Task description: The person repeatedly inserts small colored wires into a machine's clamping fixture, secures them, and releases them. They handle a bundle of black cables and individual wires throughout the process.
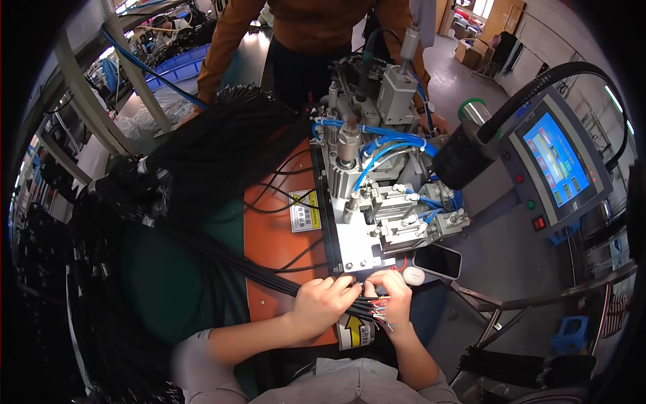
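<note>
A bundle of thin black cables [272, 277] runs in from the left and passes under my left hand [321, 306]. That hand is closed, its thumb and fingers gripping black cable near the machine's front edge. My right hand [393, 298] is closed too, thumb and forefinger pinched just beside the left fingertips; what they hold is too small to tell. Fanned-out wire ends [380, 310], red, white and blue, show against the right palm. Just beyond both hands stands a bench machine [360, 246] with a brightly lit metal plate, cylinders and blue air tubes.
A control panel with a lit screen [556, 158] stands to the right. A phone [437, 261] and a white round case [413, 275] lie beside the machine. Heaped black cables [208, 141] cover the left side. A person in a brown top [313, 27] stands opposite.
</note>
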### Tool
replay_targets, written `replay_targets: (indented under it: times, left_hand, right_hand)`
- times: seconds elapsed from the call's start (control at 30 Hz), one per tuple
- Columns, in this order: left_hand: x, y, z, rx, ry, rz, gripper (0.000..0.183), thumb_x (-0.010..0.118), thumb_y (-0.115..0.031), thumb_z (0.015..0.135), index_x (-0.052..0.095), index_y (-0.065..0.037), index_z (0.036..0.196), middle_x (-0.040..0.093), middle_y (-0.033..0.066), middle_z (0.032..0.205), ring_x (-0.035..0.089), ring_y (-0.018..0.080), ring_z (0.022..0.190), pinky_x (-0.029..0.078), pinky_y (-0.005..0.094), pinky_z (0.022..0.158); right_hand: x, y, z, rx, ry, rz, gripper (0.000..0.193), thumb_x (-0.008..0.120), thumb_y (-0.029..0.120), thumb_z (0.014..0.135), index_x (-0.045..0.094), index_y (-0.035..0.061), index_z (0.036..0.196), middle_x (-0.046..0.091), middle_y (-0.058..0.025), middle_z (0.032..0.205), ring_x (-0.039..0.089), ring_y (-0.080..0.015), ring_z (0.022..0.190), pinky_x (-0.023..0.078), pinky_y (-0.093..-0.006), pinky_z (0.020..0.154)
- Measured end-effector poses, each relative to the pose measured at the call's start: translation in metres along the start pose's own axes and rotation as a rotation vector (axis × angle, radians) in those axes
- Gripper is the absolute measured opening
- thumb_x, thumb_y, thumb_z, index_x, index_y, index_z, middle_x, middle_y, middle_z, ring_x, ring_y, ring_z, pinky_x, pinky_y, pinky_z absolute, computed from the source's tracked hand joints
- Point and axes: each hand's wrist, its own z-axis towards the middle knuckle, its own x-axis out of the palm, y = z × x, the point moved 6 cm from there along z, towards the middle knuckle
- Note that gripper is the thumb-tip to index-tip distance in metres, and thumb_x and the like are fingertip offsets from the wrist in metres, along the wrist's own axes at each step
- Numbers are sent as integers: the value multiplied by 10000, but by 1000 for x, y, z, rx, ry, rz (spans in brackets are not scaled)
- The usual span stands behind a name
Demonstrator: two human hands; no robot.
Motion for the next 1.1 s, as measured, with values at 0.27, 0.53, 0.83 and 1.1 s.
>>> replay_targets:
  times: [0.27, 0.53, 0.83, 1.1]
  left_hand:
    - [-1, -7, -8, -60, 278, 136, 221, 622, -107, 712, 656, -48, 922, 522, 1, 733, 576, 117, 652, 434, 245, 533]
    - [-3, -10, -8, -47, 303, 178, 203, 612, -87, 698, 635, -19, 888, 500, 21, 713, 564, 123, 642, 453, 237, 548]
    - [7, -4, -13, -76, 402, 229, 195, 612, -110, 703, 626, -33, 882, 506, 21, 693, 562, 134, 617, 440, 241, 529]
    - [-11, 5, -2, 13, 141, -103, 282, 655, -196, 741, 642, -67, 991, 539, 5, 674, 568, 146, 575, 410, 290, 507]
  right_hand:
    - [4, -37, -18, 382, 3, 276, 80, 682, 40, 792, 616, -6, 797, 613, -28, 685, 548, -82, 616, 449, -244, 585]
    - [-22, -30, -15, 132, -244, 145, 95, 712, -18, 744, 624, -5, 777, 626, -71, 739, 567, -128, 664, 458, -246, 642]
    - [-19, -19, -12, 46, -119, 201, 131, 723, -39, 721, 644, -9, 821, 642, -84, 777, 596, -158, 707, 471, -263, 668]
    - [0, -1, -10, -59, 232, 617, 240, 638, -72, 663, 679, -24, 895, 649, -119, 858, 609, -220, 821, 485, -306, 750]
